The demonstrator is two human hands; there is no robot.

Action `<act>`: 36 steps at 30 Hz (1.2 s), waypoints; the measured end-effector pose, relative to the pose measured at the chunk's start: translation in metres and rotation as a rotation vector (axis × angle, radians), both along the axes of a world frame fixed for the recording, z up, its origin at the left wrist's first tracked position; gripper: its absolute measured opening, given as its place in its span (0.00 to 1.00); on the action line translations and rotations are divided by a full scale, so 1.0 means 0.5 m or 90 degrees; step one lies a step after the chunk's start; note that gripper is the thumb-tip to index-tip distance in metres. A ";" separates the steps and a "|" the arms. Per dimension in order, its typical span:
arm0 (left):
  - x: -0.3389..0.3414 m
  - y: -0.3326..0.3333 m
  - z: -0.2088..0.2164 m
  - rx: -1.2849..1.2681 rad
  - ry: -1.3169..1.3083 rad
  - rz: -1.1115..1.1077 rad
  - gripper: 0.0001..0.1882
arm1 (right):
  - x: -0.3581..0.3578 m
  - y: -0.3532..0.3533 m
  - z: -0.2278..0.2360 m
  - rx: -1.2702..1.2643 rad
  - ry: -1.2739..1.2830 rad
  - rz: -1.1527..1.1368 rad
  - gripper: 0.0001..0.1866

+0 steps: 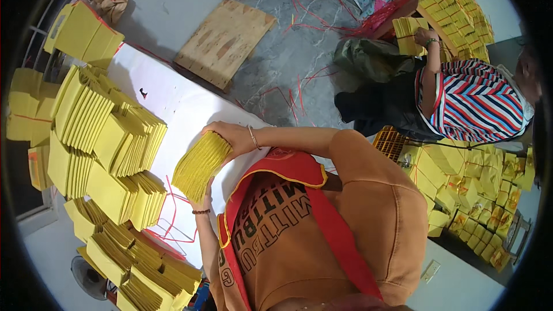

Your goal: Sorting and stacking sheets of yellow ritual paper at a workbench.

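Note:
A thick stack of yellow paper sheets (200,166) is held up in front of my body, its layered edges showing. My right hand (227,140) grips its upper end, with a bracelet on the wrist. At the lower end, my left hand (204,200) holds the stack's near corner; most of its fingers are hidden behind the paper. Beneath is a white-topped table (178,101). Left of my hands, folded yellow paper piles (129,144) stand in rows. Loose red strings (168,219) lie on the table near my left hand.
A wooden board (224,40) lies beyond the table, with red strings on the grey floor (276,69). At right, a co-worker in a striped shirt (478,106) reaches toward bundled yellow paper (409,31). More yellow bundles (472,190) are piled behind me.

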State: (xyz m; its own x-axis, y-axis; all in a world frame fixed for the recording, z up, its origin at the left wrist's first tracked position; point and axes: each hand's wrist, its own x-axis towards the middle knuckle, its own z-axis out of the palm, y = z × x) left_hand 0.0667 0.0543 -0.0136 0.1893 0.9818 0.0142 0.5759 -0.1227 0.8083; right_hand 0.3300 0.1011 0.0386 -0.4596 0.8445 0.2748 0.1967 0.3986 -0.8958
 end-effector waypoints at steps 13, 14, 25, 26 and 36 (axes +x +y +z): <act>0.025 0.041 0.060 0.201 0.201 -0.157 0.31 | 0.002 0.048 -0.040 -0.048 0.050 0.021 0.43; 0.032 0.040 0.090 0.121 0.164 -0.126 0.32 | 0.002 0.049 -0.026 -0.234 0.129 0.031 0.42; 0.087 0.011 0.083 0.007 -0.674 0.224 0.52 | -0.045 0.042 -0.018 -0.567 0.381 -0.023 0.23; 0.100 0.014 0.079 0.015 -0.737 0.283 0.51 | -0.050 0.041 -0.020 -0.613 0.422 -0.030 0.22; 0.141 0.064 0.136 -0.005 -0.755 0.317 0.41 | -0.078 -0.005 -0.045 -0.716 0.585 0.026 0.37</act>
State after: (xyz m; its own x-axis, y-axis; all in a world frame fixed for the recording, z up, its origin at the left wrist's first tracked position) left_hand 0.1371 0.0863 0.0544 -0.3202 0.9436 -0.0842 -0.5098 -0.0967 0.8548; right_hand 0.2911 0.0986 0.0163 -0.5182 0.7986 -0.3061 -0.6013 -0.5947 -0.5337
